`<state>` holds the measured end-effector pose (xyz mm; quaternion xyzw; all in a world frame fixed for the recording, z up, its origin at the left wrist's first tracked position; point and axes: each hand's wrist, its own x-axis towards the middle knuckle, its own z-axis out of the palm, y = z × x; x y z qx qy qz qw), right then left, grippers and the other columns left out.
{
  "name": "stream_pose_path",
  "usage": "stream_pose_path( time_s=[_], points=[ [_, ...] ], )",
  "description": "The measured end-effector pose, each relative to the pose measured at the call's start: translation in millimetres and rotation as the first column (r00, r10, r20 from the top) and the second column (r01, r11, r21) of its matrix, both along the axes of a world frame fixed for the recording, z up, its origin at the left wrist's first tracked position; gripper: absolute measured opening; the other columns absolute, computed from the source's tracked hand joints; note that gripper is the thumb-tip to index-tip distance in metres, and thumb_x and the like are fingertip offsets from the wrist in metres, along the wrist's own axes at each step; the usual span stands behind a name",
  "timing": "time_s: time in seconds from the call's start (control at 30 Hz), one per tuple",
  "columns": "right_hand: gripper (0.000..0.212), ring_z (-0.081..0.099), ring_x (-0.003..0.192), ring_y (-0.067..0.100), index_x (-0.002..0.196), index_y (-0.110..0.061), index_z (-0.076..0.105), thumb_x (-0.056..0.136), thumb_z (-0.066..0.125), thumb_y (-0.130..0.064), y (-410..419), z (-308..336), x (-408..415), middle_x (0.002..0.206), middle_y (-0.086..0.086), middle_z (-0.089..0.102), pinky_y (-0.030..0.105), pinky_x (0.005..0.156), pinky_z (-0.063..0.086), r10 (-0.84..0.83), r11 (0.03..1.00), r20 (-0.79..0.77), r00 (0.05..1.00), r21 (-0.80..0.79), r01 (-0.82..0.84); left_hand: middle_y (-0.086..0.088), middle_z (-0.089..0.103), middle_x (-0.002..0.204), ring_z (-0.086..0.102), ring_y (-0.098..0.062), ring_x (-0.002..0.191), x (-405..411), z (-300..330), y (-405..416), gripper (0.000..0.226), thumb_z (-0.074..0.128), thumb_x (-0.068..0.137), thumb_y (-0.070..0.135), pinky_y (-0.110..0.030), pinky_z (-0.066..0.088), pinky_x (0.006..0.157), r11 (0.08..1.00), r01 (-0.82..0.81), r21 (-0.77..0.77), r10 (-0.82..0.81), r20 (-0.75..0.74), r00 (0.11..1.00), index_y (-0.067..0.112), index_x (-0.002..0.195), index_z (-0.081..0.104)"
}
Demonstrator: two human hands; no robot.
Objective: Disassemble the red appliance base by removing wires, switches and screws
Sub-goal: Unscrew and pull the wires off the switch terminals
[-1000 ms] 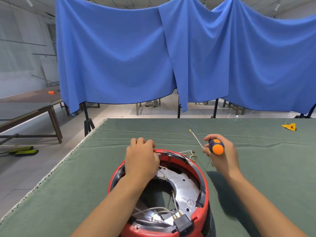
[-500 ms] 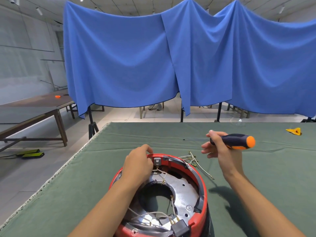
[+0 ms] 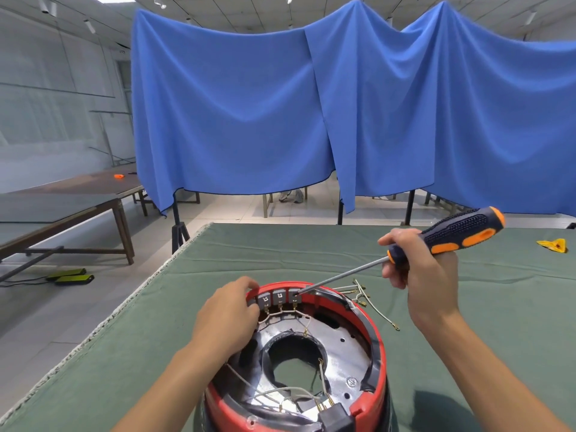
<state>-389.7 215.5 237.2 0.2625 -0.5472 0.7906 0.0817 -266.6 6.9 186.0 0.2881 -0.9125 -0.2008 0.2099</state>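
Now, left hand [image 3: 229, 316] curls over far-left rim of red appliance base [image 3: 372, 397], fingers gripping rim beside switches [image 3: 278, 299]. Base sits near edge of green table [image 3: 311, 244]. Right hand [image 3: 427, 275] wraps around screwdriver [image 3: 442, 241], tip at rightmost switch. Risk: tip slips off switch (shallow angle), jabs left fingers or gouges plastic; base may skid if grip loosens. Count: three switches visible, one screwdriver, loose wires [image 3: 364, 294] on cloth at right, number unclear.

Left hand [image 3: 229, 313] lies knuckles-up with fingers curled forward; right hand [image 3: 420, 269] is raised, fingers clenched.
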Motion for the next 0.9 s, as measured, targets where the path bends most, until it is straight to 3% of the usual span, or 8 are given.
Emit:
stream_pose_path(
  time_s=[0.1, 0.2, 0.4, 0.53, 0.67, 0.77, 0.9],
  points=[
    [0.012, 0.054, 0.044, 0.017, 0.066, -0.015, 0.059, 0.076, 0.064, -0.011, -3, -2, 3, 0.049, -0.002, 0.052, 0.021, 0.040, 0.039, 0.135, 0.986, 0.001, 0.991, 0.097, -0.135, 0.005, 0.064, 0.118, 0.057, -0.023, 0.110, -4, 2, -2, 0.033, 0.056, 0.086, 0.021, -0.033, 0.045, 0.087, 0.998, 0.020, -0.055, -0.020, 0.002, 1.000, 0.030, 0.117, 0.060],
    [0.010, 0.060, 0.051, 0.019, 0.071, -0.011, 0.058, 0.070, 0.066, -0.016, -7, -5, 6, 0.053, 0.003, 0.058, 0.025, 0.046, 0.048, 0.233, 0.953, 0.013, 0.972, 0.196, -0.231, 0.004, 0.066, 0.117, 0.057, -0.021, 0.110, -8, 5, -5, 0.035, 0.058, 0.083, 0.018, -0.033, 0.045, 0.091, 0.994, 0.102, -0.037, -0.101, 0.012, 0.995, 0.028, 0.117, 0.064],
    [0.017, 0.051, 0.046, 0.027, 0.055, -0.020, 0.052, 0.070, 0.061, -0.017, -10, -9, 11, 0.047, 0.002, 0.052, 0.029, 0.044, 0.041, 0.146, 0.967, -0.026, 0.989, 0.214, -0.137, 0.005, 0.067, 0.116, 0.059, -0.016, 0.110, -14, 17, -5, 0.054, 0.052, 0.070, 0.003, -0.032, 0.047, 0.096, 0.955, 0.288, 0.072, -0.292, 0.047, 0.955, 0.027, 0.116, 0.066],
    [0.022, 0.050, 0.044, 0.024, 0.051, -0.021, 0.049, 0.070, 0.059, -0.017, -13, -11, 15, 0.045, -0.002, 0.047, 0.026, 0.040, 0.037, 0.104, 0.978, -0.049, 0.993, 0.188, -0.093, 0.009, 0.067, 0.114, 0.060, -0.011, 0.108, -14, 18, -9, 0.056, 0.051, 0.070, 0.000, -0.035, 0.048, 0.097, 0.933, 0.337, 0.125, -0.345, 0.046, 0.938, 0.028, 0.116, 0.067],
    [0.020, 0.051, 0.045, 0.022, 0.053, -0.020, 0.050, 0.071, 0.060, -0.017, -16, -18, 14, 0.046, -0.002, 0.049, 0.024, 0.040, 0.039, 0.073, 0.981, -0.036, 0.997, 0.181, -0.065, 0.009, 0.061, 0.124, 0.056, -0.015, 0.113, -9, 15, -10, 0.047, 0.057, 0.082, 0.013, -0.036, 0.046, 0.096, 0.980, 0.199, -0.011, -0.197, 0.094, 0.976, 0.033, 0.124, 0.058],
    [0.019, 0.052, 0.045, 0.019, 0.054, -0.019, 0.050, 0.069, 0.060, -0.015, -18, -22, 13, 0.048, -0.001, 0.048, 0.023, 0.039, 0.038, 0.054, 0.987, -0.009, 0.999, 0.153, -0.052, 0.004, 0.067, 0.111, 0.060, -0.021, 0.105, -6, 13, -11, 0.029, 0.058, 0.084, 0.022, -0.036, 0.048, 0.087, 0.998, 0.032, -0.060, -0.028, 0.068, 0.997, 0.031, 0.111, 0.064],
    [0.012, 0.052, 0.044, 0.019, 0.061, -0.010, 0.052, 0.069, 0.059, -0.014, -19, -26, 15, 0.048, 0.000, 0.049, 0.021, 0.040, 0.039, 0.022, 0.992, -0.014, 1.000, 0.128, -0.020, 0.009, 0.070, 0.102, 0.062, -0.021, 0.100, -7, 7, -7, 0.021, 0.059, 0.088, 0.025, -0.031, 0.048, 0.077, 0.994, 0.004, -0.111, -0.003, 0.006, 1.000, 0.033, 0.103, 0.070]
  ],
)
